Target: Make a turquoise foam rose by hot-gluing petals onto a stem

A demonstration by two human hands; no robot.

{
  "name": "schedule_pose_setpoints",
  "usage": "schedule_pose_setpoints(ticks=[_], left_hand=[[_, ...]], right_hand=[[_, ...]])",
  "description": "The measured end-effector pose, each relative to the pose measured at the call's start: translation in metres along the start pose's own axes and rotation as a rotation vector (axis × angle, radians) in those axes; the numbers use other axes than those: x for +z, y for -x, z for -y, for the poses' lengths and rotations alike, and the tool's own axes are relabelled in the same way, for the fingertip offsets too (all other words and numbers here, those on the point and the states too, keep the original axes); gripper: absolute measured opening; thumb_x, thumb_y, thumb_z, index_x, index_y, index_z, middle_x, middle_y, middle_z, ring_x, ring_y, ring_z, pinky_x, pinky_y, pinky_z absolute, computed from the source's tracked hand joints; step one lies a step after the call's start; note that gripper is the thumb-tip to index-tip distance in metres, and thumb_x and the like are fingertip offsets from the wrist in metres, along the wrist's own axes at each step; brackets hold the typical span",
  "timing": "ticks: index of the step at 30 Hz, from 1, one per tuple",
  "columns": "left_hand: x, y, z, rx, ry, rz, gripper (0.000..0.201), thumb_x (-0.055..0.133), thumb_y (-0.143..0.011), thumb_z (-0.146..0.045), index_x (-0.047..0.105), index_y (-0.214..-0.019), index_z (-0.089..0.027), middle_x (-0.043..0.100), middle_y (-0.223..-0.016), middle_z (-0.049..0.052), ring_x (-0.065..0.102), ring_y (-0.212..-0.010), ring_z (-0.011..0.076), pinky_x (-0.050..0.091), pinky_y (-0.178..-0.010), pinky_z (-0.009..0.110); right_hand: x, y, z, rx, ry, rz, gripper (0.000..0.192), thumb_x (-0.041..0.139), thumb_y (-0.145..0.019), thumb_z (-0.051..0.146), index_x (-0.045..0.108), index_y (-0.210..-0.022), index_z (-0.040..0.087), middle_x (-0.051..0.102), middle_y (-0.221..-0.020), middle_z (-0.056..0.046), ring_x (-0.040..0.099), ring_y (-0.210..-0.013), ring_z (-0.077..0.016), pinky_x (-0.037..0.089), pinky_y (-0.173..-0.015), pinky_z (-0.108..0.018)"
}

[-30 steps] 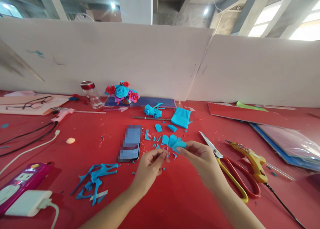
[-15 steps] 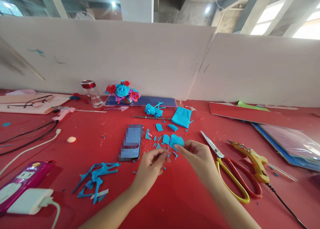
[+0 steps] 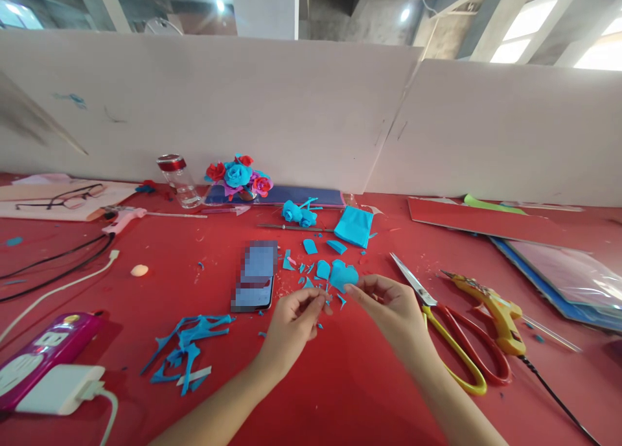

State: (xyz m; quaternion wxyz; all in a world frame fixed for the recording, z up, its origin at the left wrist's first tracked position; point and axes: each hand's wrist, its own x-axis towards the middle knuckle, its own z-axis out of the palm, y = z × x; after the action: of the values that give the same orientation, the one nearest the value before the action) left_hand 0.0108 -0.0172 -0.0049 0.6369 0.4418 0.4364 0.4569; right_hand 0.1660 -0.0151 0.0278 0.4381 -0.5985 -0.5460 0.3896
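Over the middle of the red table, my left hand (image 3: 297, 323) is closed in a pinch; what sits between its fingertips is too small to make out. My right hand (image 3: 391, 306) pinches the edge of a blue paper petal (image 3: 343, 276) between thumb and fingers, just right of my left fingertips. Cut blue petals (image 3: 322, 269) and small scraps lie around and behind the hands. A folded blue paper stack (image 3: 354, 227) rests farther back, beside two blue paper roses (image 3: 299, 214) with stems.
Scissors (image 3: 449, 326) and a yellow glue gun (image 3: 490, 306) lie right. Left are a phone (image 3: 253, 277), blue offcuts (image 3: 187, 349), a purple power strip (image 3: 58, 345) and a pink glue gun (image 3: 124, 220). A paper bouquet (image 3: 239, 176) and glass bottle (image 3: 182, 183) stand near the white partition (image 3: 311, 109).
My right hand has shifted slightly to the right, and the blue petal's outline now looks a bit different. My left hand keeps its pinch in nearly the same place.
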Motion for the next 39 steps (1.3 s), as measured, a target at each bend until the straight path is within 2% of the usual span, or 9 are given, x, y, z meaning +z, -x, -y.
schedule_pose_setpoints(ticks=[7,14,18,23,33,39], left_hand=[[-0.001,0.000,0.000,-0.002,-0.004,0.011,0.029,0.063,-0.073,-0.043,0.064,-0.078,-0.014,0.056,-0.068,0.001,0.026,-0.045,0.0050,0.016,-0.040,0.019],[-0.004,-0.002,0.006,0.008,-0.018,0.053,0.025,0.060,-0.079,-0.039,0.065,-0.078,-0.014,0.048,-0.060,-0.002,0.021,-0.045,0.0046,0.016,-0.039,0.019],[-0.004,-0.002,0.006,0.020,-0.015,0.066,0.024,0.060,-0.080,-0.038,0.064,-0.076,-0.015,0.050,-0.062,-0.002,0.021,-0.045,0.0042,0.015,-0.039,0.018],[-0.003,-0.001,0.003,0.020,-0.029,0.067,0.027,0.060,-0.079,-0.040,0.062,-0.070,-0.014,0.035,-0.051,-0.007,0.019,-0.043,0.0042,0.015,-0.038,0.018],[-0.004,-0.001,0.004,0.000,-0.045,0.060,0.027,0.060,-0.079,-0.041,0.063,-0.073,-0.015,0.034,-0.053,-0.006,0.021,-0.046,0.0056,0.015,-0.039,0.018],[-0.004,-0.001,0.003,0.001,-0.041,0.062,0.025,0.059,-0.080,-0.039,0.061,-0.072,-0.015,0.028,-0.050,-0.008,0.019,-0.045,0.0057,0.015,-0.039,0.018]], right_hand=[[-0.001,-0.002,-0.006,-0.056,0.000,-0.006,0.025,0.064,-0.072,0.042,0.064,-0.066,0.017,0.059,-0.064,0.000,0.047,-0.061,-0.0126,0.036,-0.056,-0.024],[-0.003,-0.005,-0.012,-0.092,-0.007,-0.017,0.025,0.066,-0.070,0.042,0.063,-0.063,0.018,0.057,-0.063,0.000,0.045,-0.061,-0.0131,0.035,-0.057,-0.026],[-0.004,-0.005,-0.011,-0.121,-0.012,-0.028,0.026,0.067,-0.069,0.043,0.063,-0.063,0.019,0.056,-0.063,0.000,0.043,-0.060,-0.0132,0.035,-0.057,-0.027],[-0.005,-0.003,-0.009,-0.113,-0.057,0.009,0.025,0.068,-0.069,0.043,0.064,-0.068,0.019,0.058,-0.069,-0.001,0.047,-0.063,-0.0138,0.036,-0.059,-0.028],[-0.007,-0.001,-0.008,-0.080,-0.113,0.073,0.025,0.064,-0.073,0.044,0.063,-0.073,0.019,0.055,-0.070,0.000,0.047,-0.066,-0.0135,0.037,-0.061,-0.027],[-0.006,0.000,-0.009,-0.072,-0.100,0.049,0.025,0.065,-0.073,0.043,0.064,-0.072,0.018,0.057,-0.067,0.000,0.048,-0.064,-0.0123,0.038,-0.060,-0.025]])
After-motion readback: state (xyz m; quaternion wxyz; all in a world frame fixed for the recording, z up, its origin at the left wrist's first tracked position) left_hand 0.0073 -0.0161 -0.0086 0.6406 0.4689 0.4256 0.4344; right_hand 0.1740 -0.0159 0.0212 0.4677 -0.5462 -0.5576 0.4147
